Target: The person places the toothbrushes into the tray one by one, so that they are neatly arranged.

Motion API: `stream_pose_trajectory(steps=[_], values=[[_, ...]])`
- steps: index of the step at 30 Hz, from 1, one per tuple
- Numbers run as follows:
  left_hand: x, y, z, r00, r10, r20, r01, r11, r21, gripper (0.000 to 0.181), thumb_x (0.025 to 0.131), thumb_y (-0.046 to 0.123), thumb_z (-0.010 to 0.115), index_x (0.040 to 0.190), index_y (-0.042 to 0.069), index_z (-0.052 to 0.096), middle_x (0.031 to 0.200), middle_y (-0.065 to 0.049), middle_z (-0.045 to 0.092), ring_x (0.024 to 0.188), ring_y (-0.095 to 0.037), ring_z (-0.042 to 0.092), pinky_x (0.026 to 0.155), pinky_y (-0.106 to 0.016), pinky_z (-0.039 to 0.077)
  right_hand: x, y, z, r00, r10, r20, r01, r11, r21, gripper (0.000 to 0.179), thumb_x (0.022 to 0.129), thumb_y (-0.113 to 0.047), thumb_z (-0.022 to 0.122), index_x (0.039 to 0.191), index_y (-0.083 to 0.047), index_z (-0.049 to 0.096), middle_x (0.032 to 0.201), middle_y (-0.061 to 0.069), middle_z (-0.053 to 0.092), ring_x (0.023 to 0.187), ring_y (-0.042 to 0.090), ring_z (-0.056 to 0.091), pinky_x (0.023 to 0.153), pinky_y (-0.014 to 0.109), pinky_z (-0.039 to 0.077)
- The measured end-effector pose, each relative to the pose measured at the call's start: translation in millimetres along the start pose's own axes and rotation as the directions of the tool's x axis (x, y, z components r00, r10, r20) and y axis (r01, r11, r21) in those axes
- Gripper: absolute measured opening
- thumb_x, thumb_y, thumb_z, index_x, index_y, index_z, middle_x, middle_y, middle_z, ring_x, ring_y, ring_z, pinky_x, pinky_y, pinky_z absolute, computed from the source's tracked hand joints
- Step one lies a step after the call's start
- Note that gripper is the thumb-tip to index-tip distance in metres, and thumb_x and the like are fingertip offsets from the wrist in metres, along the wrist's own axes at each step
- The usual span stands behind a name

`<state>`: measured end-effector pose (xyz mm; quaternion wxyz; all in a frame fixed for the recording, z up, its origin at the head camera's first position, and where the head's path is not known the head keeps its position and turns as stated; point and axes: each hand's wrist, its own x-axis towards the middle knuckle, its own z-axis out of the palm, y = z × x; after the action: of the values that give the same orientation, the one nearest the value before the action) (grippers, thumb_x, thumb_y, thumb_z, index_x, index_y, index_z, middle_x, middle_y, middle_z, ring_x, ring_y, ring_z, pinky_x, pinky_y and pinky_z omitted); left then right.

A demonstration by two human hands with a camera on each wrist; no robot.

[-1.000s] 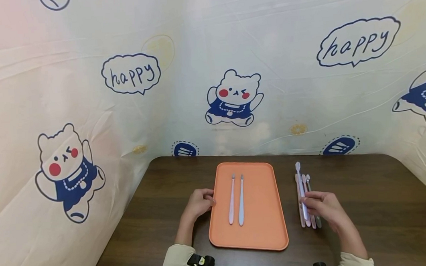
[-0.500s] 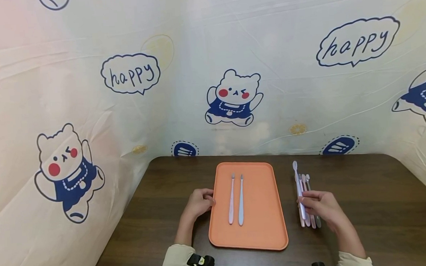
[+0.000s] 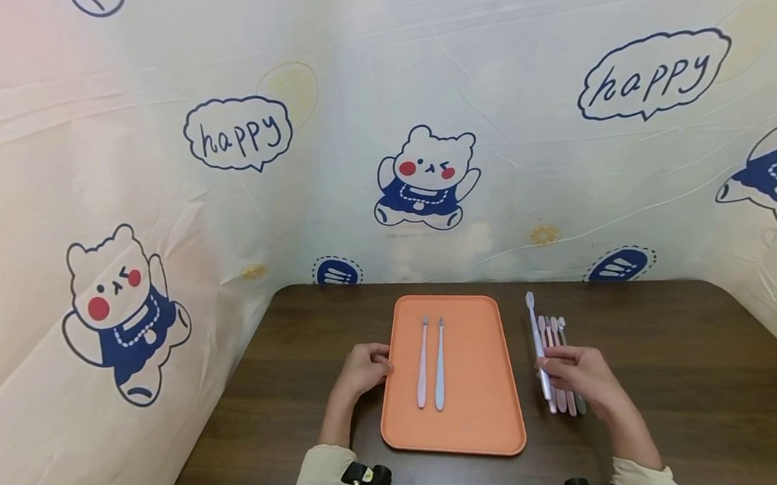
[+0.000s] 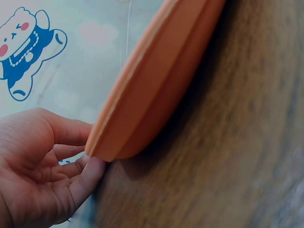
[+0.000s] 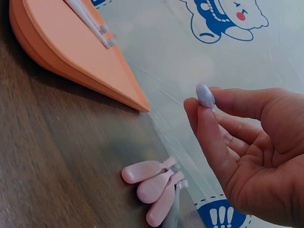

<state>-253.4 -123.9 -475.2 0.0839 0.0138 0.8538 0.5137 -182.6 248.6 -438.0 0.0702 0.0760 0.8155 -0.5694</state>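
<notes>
My right hand (image 3: 587,378) pinches a lavender toothbrush (image 3: 534,330) between thumb and fingers, its head pointing away from me. In the right wrist view, the rounded end of its handle (image 5: 205,96) pokes out from the fingertips, raised above the table. Just beneath and beside this hand lie several pink toothbrushes (image 5: 154,187) and a grey one (image 5: 175,204), side by side. My left hand (image 3: 364,370) grips the left rim of an orange tray (image 3: 482,391) between thumb and fingers. On the tray, a pink toothbrush (image 3: 422,372) and a light blue one (image 3: 439,372) lie parallel.
A dark brown wooden table (image 3: 685,373) carries everything. Behind it and along the sides hangs a pale curtain (image 3: 351,164) printed with cartoon bears and the word "happy". Wrist cameras (image 3: 377,482) are strapped over the light sleeves (image 3: 328,476).
My right hand has shifted left with the lavender toothbrush, from over the row of toothbrushes to its left side. The left hand, the tray and the two toothbrushes on it have stayed put.
</notes>
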Motion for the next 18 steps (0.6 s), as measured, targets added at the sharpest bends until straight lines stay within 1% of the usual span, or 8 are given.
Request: stream_pose_trajectory(steps=[5,8,10,15,18], values=[[0.0,0.4,-0.2,1.0,0.004,-0.002,-0.004,1.0,0.009,0.04,0.084,-0.003,0.067,0.124,-0.008,0.067,0.09,-0.014,0.069,0.072,-0.013,0.061,0.066,-0.03,0.057,0.0,-1,2,1.0,-0.015,0.006,0.015,1.0,0.0,0.049,0.099,-0.013,0.062,0.136,0.018,0.052,0.12,0.028,0.071,0.091,0.009,0.07,0.078,0.029,0.062],[-0.3,0.5,-0.3,1.0,0.006,-0.001,-0.006,1.0,0.008,0.04,0.084,-0.003,0.066,0.124,-0.008,0.067,0.09,-0.014,0.069,0.072,-0.012,0.062,0.066,-0.03,0.058,-0.7,-2,4,1.0,-0.018,0.007,0.018,1.0,0.002,0.049,0.099,-0.013,0.063,0.135,0.019,0.052,0.118,0.026,0.072,0.089,0.008,0.069,0.077,0.027,0.061],[-0.4,0.6,-0.5,1.0,0.008,0.0,-0.008,1.0,0.007,0.04,0.084,-0.004,0.066,0.124,-0.008,0.067,0.09,-0.014,0.069,0.072,-0.012,0.062,0.067,-0.03,0.058,-0.4,-2,5,1.0,-0.017,0.007,0.017,1.0,0.001,0.049,0.099,-0.014,0.063,0.134,0.018,0.053,0.118,0.025,0.072,0.09,0.008,0.069,0.078,0.028,0.061],[-0.9,1.0,-0.5,1.0,0.011,0.002,-0.011,1.0,0.007,0.039,0.084,-0.004,0.066,0.123,-0.008,0.067,0.09,-0.014,0.069,0.072,-0.012,0.061,0.066,-0.03,0.057,-0.1,-4,9,1.0,-0.016,0.015,0.016,1.0,-0.001,0.048,0.099,-0.013,0.063,0.134,0.018,0.053,0.12,0.028,0.071,0.094,0.014,0.071,0.082,0.033,0.062],[-1.2,1.4,-0.5,1.0,0.008,0.003,-0.008,1.0,0.01,0.039,0.085,-0.004,0.066,0.123,-0.008,0.067,0.09,-0.014,0.069,0.072,-0.013,0.061,0.065,-0.029,0.056,-0.8,-5,11,0.999,-0.026,0.024,0.026,1.0,0.002,0.047,0.098,-0.012,0.063,0.133,0.019,0.054,0.12,0.028,0.07,0.095,0.014,0.071,0.082,0.032,0.062]])
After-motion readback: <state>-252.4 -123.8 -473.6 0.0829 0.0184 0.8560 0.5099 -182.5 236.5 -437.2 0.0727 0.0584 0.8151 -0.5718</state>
